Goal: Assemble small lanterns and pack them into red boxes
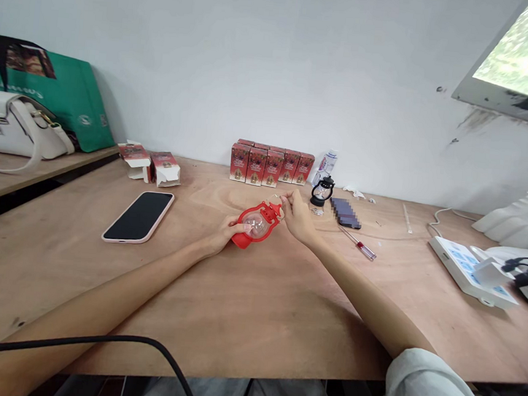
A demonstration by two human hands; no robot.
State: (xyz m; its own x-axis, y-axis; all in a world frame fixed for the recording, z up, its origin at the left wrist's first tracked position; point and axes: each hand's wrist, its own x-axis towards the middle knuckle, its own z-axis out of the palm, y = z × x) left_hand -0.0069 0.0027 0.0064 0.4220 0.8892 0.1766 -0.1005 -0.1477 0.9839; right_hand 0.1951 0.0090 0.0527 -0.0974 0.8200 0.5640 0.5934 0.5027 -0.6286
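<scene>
A small red lantern with a clear globe [255, 224] is tilted over the middle of the wooden table, its top toward the upper right. My left hand [220, 236] is closed around its base, with the thumb on the globe. At the lantern's top, my right hand [296, 213] pinches the thin wire handle [271, 197] between its fingertips. A black lantern [322, 191] stands upright just beyond my right hand. To the right lie a dark pixelated object [346, 212] and a screwdriver with a red and clear handle [365, 250].
Several red boxes [256, 166] stand by the wall [202, 63]. Two opened boxes [165, 169] and a phone [138, 217] lie left. A power strip [470, 271] sits right. A black cable [140, 339] crosses my left forearm. Bags [76, 101] are far left.
</scene>
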